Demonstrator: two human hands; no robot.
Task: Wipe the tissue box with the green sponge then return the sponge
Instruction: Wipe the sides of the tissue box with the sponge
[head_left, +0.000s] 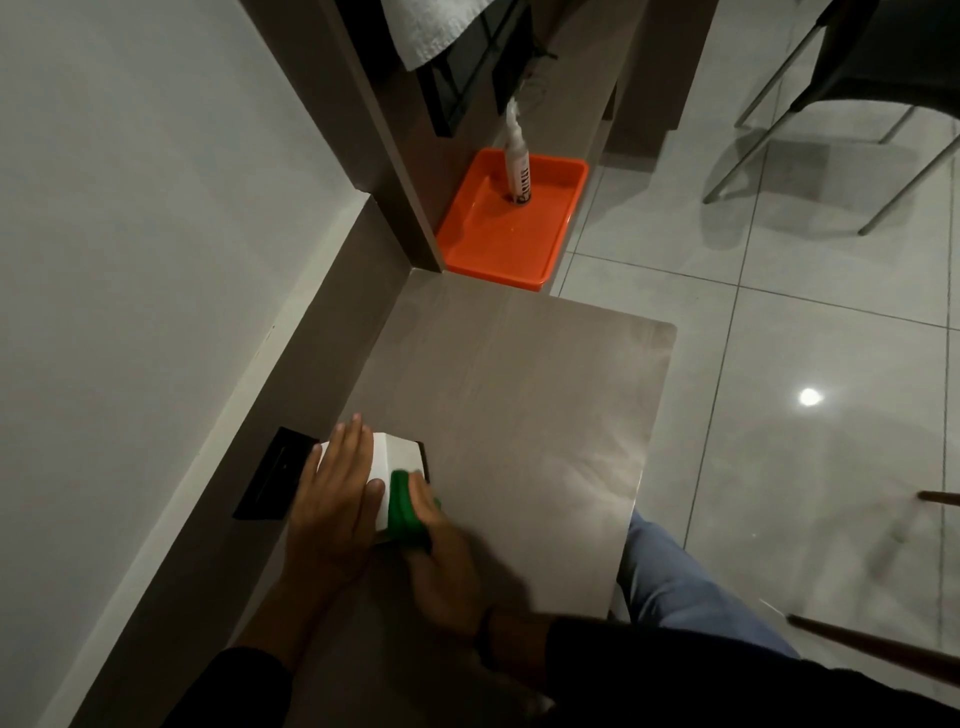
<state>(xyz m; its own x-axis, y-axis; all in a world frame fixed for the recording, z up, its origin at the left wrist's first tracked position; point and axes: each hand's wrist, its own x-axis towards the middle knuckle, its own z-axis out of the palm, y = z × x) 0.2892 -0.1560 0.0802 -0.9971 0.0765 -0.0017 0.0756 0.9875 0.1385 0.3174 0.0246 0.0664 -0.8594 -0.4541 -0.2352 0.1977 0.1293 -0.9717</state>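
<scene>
The white tissue box (397, 457) stands on the grey table near the wall, at the lower left of the head view. My left hand (337, 499) lies flat on the box's top, fingers spread, and covers most of it. My right hand (441, 556) grips the green sponge (404, 512) and presses it against the box's right side. The sponge is blurred by motion. The box's near end is hidden behind both hands.
The grey table (519, 415) ends at its right edge above a glossy tiled floor. A black wall plate (275, 475) sits left of the box. An orange tray (511, 223) holding a white bottle (518, 166) stands on the floor beyond. Chair legs (810, 104) are at top right.
</scene>
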